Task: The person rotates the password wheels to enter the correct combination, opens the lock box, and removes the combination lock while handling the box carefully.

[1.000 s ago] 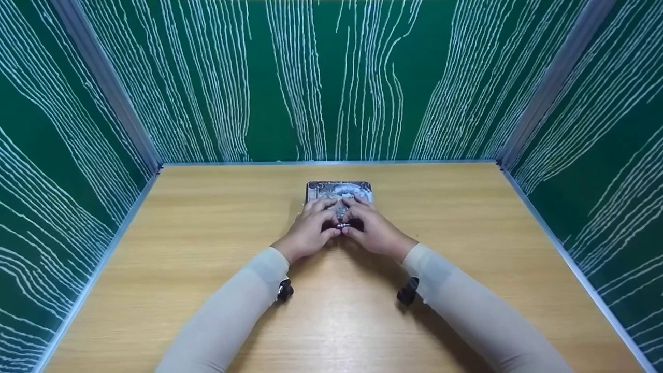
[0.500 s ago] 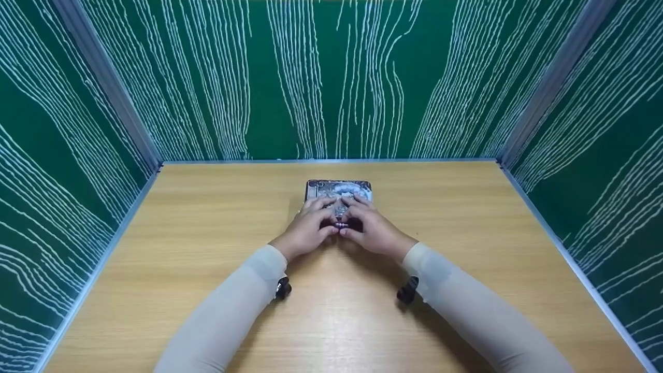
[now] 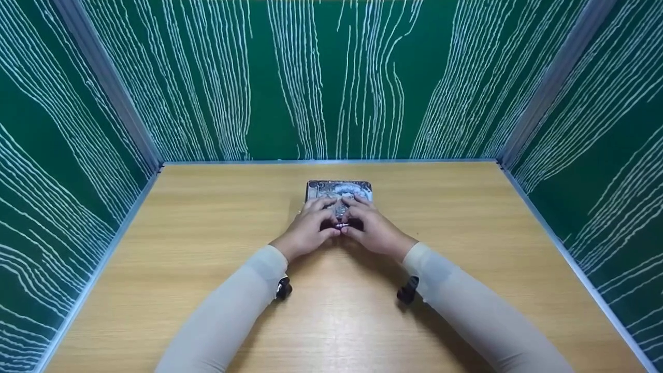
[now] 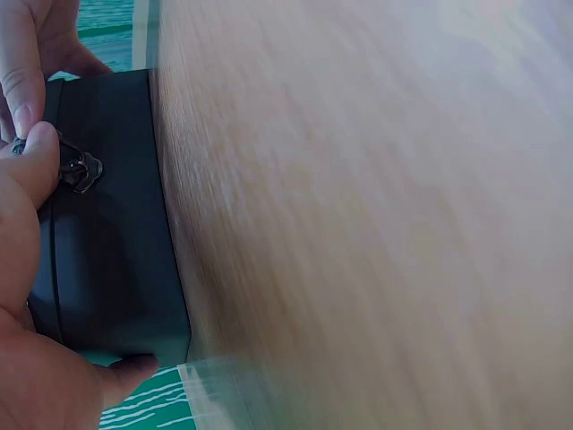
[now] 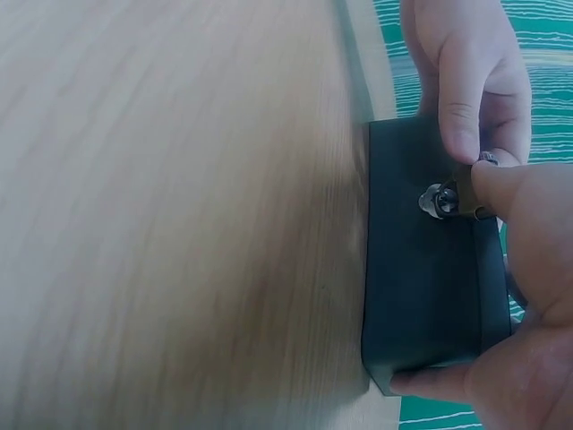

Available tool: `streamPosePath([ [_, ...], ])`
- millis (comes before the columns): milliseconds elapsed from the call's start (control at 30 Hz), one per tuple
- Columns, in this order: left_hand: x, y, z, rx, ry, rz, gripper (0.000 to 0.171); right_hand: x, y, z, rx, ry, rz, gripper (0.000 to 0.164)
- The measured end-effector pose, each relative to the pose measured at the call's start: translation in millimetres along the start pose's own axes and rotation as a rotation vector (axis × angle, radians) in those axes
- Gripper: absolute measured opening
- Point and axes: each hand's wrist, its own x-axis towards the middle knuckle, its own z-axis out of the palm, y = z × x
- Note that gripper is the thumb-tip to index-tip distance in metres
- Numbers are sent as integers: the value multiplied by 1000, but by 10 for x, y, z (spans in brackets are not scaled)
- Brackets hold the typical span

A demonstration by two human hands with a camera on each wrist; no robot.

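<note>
A small dark box with a grey-and-white patterned lid stands near the far side of the table. Its front wall is plain, with a metal latch at the lid seam. My left hand holds the box from the left, and my right hand holds it from the right. Both thumbs meet at the upper part of the latch. One finger of each hand lies against the box's end in that hand's wrist view. The lid looks closed; fingers cover part of it.
The box rests on a wooden table. Green panels with wavy white lines enclose the back and both sides, joined by grey corner posts. A dark wrist camera sits at each cuff.
Both thumbs shift very slightly at the latch. The box and the arms stay practically in place.
</note>
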Motion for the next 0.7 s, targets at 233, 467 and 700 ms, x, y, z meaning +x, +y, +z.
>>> streamPosePath([
  [233, -12, 24, -10, 5, 1, 1, 10, -2, 12, 10, -2, 4, -22, 11],
  [467, -13, 36, -17, -4, -2, -8, 11, -2, 26, 23, 25, 16, -26, 21],
  [700, -20, 33, -18, 1, -1, -5, 12, -5, 22, 27, 19, 21, -31, 19],
])
